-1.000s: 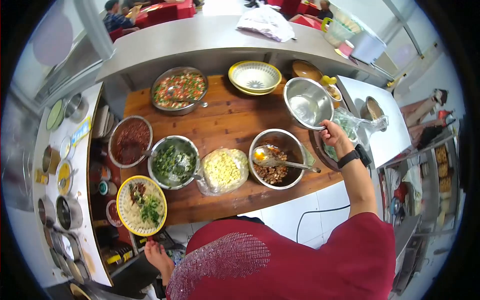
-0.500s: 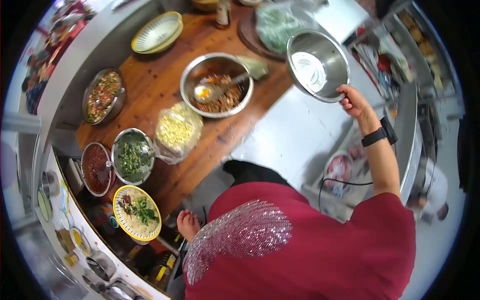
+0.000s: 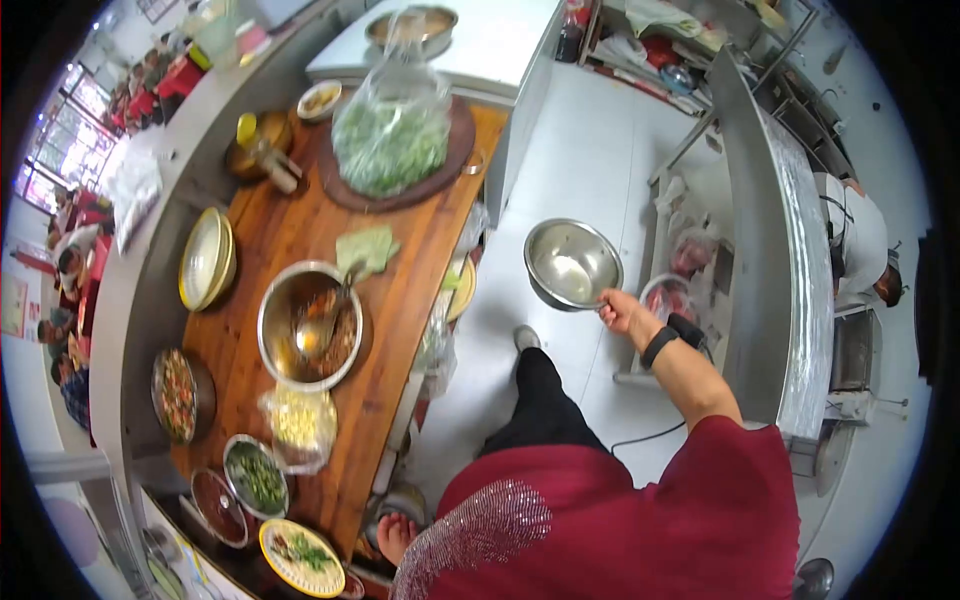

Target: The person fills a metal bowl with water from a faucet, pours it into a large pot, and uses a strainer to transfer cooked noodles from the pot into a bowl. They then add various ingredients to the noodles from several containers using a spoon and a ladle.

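Observation:
My right hand is closed on the rim of a steel mixing bowl, held out over the floor. Some shiny wetness or glare shows in its bottom. My left hand hangs by the table's near edge, fingers partly visible and seemingly loose, with nothing seen in it. Nearest to it is a yellow-rimmed bowl of pale food topped with chopped greens. On the wooden table, a large steel bowl holds a brown mixture and a ladle.
A bag of greens lies on a round board. Bowls of chopped greens, red seasoning and diced vegetables line the table. A metal counter stands right; a co-worker is beyond it.
My view has swung to the right along the floor aisle. The right hand has carried the steel mixing bowl away from the table, lower and over the floor. My left hand still hangs low.

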Demonstrator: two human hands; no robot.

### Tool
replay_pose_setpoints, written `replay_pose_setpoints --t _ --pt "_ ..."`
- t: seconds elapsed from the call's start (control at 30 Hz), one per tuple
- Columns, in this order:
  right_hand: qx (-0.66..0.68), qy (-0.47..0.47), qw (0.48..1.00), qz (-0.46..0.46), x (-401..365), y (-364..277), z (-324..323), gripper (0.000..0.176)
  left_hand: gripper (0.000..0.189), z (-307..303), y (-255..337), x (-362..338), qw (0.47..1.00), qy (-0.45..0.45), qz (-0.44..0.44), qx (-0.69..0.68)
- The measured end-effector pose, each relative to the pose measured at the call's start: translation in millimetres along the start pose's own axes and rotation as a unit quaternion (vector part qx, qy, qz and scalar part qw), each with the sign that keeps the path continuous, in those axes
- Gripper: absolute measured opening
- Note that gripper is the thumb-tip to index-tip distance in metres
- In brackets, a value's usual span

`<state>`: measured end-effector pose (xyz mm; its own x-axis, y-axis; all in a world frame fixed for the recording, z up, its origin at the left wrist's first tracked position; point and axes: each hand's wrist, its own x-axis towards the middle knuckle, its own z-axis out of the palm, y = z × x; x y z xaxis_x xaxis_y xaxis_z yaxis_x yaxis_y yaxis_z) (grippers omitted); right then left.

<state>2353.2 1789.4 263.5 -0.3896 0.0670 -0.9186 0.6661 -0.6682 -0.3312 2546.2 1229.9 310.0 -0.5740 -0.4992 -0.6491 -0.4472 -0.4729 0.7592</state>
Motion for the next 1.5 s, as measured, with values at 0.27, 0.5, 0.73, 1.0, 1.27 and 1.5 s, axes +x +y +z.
replay_pose_setpoints --t 0.27,0.5,0.73,1.0,1.27,1.5 --pt "0.041 0.009 0.989 -0.141 26 -202 8 0.015 0.018 120 -116 71 0.986 -0.103 0.097 -0.083" --pt "-0.081 -0.027 0.95 -0.299 -19 -361 67 0.012 0.015 319 -21 -17 0.993 -0.116 -0.006 0.013" --pt "-0.097 -0.112 0.953 -0.264 44 -474 171 0.013 0.017 328 -28 -29 0.996 -0.036 -0.046 -0.074" --pt "-0.072 -0.299 0.906 -0.291 129 -524 241 0.037 0.02 237 -111 -44 0.984 -0.021 -0.049 -0.169" --pt "-0.355 -0.379 0.822 -0.232 8 -337 278 0.016 0.011 190 -99 -70 0.909 0.277 0.009 -0.311" --pt "-0.574 -0.517 0.628 -0.094 -176 -113 406 0.009 0.016 47 -29 -20 0.82 0.35 0.146 -0.427"
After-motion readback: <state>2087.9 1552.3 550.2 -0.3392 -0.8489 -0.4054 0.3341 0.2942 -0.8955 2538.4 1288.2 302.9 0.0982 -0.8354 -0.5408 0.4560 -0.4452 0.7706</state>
